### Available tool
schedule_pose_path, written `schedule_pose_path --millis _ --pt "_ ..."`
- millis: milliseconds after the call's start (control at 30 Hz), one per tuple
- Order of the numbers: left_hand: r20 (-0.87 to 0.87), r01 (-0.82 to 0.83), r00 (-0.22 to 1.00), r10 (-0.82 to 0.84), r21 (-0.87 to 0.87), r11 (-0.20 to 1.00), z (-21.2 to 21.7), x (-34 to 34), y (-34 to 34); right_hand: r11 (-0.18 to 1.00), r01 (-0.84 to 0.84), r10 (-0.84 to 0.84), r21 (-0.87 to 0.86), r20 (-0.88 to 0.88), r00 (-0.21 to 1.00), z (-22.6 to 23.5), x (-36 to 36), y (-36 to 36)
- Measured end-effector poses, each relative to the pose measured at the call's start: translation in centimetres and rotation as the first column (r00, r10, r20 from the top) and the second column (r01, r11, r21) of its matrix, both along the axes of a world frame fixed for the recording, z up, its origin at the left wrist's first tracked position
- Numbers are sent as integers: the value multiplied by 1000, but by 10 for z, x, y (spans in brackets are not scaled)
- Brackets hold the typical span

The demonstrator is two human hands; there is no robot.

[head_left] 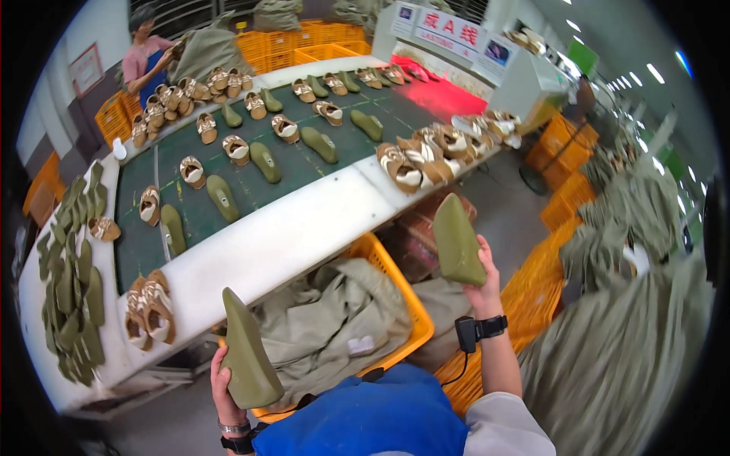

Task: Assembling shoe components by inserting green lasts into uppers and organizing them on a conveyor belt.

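Note:
My left hand [223,389] is wrapped round the heel end of an olive-green shoe last [249,357], its toe pointing up, just off the near edge of the white table. On the right, my right hand [485,280] grips a second green shoe last [458,242] by its heel end, also toe up. Both lasts are held in the air, apart from the table. Nearest the left last, a pair of brown-and-white shoe uppers [150,310] stands on the white border. Farther right along that border, more brown uppers [414,163] are heaped together.
A green conveyor belt [296,178] carries rows of uppers and lasts. Many green lasts [72,292] are piled at the left end. Below the table is an orange crate [417,308] with grey-green cloth [334,311]. A co-worker [148,61] stands at the far left beside heaped uppers.

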State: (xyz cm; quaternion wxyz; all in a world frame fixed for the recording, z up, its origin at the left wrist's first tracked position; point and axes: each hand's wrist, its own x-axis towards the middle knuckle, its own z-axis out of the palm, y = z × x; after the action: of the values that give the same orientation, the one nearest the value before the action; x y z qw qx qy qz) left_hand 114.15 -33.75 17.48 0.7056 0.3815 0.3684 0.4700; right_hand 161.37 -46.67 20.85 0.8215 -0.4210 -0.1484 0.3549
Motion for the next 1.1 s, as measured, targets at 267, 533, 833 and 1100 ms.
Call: schedule_pose_path --millis 267,533,833,1100 --pt "152 -172 972 177 -48 984 23 146 -44 968 -250 250 -10 19 968 21 125 26" --pt "84 -126 988 128 -25 992 27 182 -31 969 -243 241 -32 -54 969 21 164 25" --pt "89 97 990 -111 147 984 69 333 101 973 -227 229 -30 80 970 56 304 93" --pt "-104 444 896 -433 265 856 70 662 323 987 -129 149 -94 263 953 47 494 157"
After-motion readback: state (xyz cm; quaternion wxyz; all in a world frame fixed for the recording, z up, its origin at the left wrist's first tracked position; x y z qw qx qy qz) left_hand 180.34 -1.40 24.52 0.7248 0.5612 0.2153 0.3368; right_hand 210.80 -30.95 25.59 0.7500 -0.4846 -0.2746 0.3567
